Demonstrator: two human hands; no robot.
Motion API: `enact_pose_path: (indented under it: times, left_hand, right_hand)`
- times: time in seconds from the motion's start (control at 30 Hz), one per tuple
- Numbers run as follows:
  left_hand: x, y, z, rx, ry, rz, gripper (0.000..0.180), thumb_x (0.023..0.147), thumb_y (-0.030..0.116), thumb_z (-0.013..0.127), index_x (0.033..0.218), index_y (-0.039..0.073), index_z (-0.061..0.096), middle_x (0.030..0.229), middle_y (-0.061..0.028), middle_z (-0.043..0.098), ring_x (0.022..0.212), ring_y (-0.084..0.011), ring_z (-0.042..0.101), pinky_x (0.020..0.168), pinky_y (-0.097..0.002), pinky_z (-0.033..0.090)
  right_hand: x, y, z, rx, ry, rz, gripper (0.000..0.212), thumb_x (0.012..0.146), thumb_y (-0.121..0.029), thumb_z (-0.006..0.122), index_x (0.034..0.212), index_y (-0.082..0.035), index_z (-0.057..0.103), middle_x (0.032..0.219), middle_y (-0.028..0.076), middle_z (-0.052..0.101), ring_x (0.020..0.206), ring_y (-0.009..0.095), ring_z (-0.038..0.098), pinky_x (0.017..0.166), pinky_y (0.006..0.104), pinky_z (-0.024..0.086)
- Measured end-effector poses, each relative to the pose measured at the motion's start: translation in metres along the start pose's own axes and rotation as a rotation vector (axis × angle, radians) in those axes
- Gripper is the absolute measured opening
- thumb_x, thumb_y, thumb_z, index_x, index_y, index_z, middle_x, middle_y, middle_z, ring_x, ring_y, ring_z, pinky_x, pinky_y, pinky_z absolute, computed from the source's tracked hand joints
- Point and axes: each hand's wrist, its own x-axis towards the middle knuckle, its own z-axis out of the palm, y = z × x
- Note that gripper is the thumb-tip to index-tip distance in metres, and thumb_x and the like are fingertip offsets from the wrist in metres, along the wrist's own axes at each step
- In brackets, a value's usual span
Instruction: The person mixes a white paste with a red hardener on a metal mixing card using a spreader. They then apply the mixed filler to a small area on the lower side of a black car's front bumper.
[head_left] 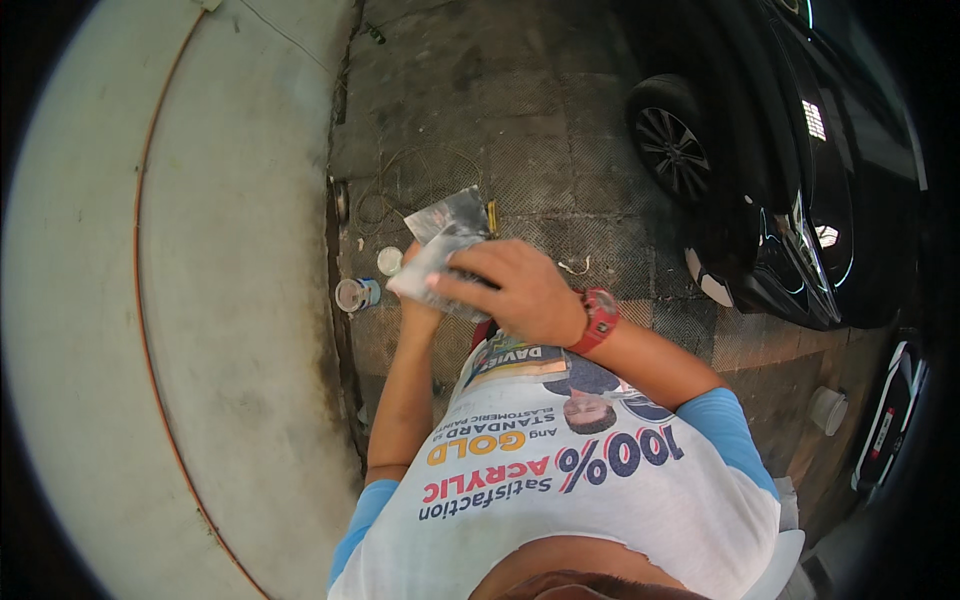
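Note:
In front of my chest is a thin silvery-grey sheet-like thing, with a darker grey flap above it. Whether the two are one folded piece or separate, and of what material, I cannot tell. My left hand grips it from the left; most of its fingers are hidden behind it. My right hand, with a red watch on the wrist, closes over its right side, fingers bent across its face. Beyond my left hand, an open tub and a round white lid or pot stand on the floor.
A pale wall with an orange-brown hose or cable runs along my left. A coiled wire and a yellow object lie on the tiled floor. A black car stands at right; a white bucket sits nearer.

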Motion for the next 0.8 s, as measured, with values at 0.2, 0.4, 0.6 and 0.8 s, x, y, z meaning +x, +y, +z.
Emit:
enact_pose_path:
  times: [0.2, 0.4, 0.6, 0.8]
  left_hand:
    - [-0.004, 0.064, 0.016, -0.137, -0.003, -0.397, 0.038, 0.095, 0.014, 0.077, 0.128, -0.003, 0.065, 0.118, -0.0114, 0.072, 0.111, -0.0204, 0.067, 0.098, -0.0352, 0.052]
    - [-0.002, 0.038, 0.022, -0.282, -0.158, -0.478, 0.044, 0.097, 0.014, 0.077, 0.135, -0.002, 0.062, 0.123, -0.009, 0.071, 0.114, -0.0155, 0.063, 0.101, -0.0333, 0.05]
    - [0.0, 0.037, 0.019, -0.376, -0.192, -0.631, 0.05, 0.098, 0.022, 0.079, 0.138, -0.002, 0.061, 0.119, -0.008, 0.073, 0.11, -0.0137, 0.065, 0.1, -0.0319, 0.051]
    - [0.004, 0.028, -0.016, -0.454, 0.405, -0.582, 0.041, 0.101, 0.023, 0.076, 0.131, 0.0, 0.063, 0.107, -0.0105, 0.075, 0.087, -0.0158, 0.072, 0.065, -0.0282, 0.053]
  right_hand:
    - [-0.104, 0.136, 0.003, -0.048, -0.513, 1.005, 0.05, 0.096, 0.0, 0.058, 0.145, -0.01, 0.061, 0.127, 0.025, 0.071, 0.113, 0.047, 0.068, 0.094, 0.0516, 0.056]
    - [-0.095, 0.134, -0.002, 0.338, -0.266, 0.733, 0.026, 0.104, -0.018, 0.067, 0.123, -0.002, 0.073, 0.102, 0.014, 0.078, 0.089, 0.03, 0.075, 0.081, 0.0398, 0.057]
    - [-0.018, 0.093, 0.008, 0.833, -0.396, 0.861, 0.026, 0.101, -0.027, 0.076, 0.094, -0.002, 0.08, 0.086, 0.001, 0.077, 0.077, 0.009, 0.065, 0.075, 0.0298, 0.052]
    - [-0.073, 0.13, -0.024, 0.728, -0.422, 0.921, 0.026, 0.099, -0.027, 0.079, 0.1, -0.001, 0.081, 0.09, 0.001, 0.077, 0.083, 0.008, 0.066, 0.078, 0.0262, 0.053]
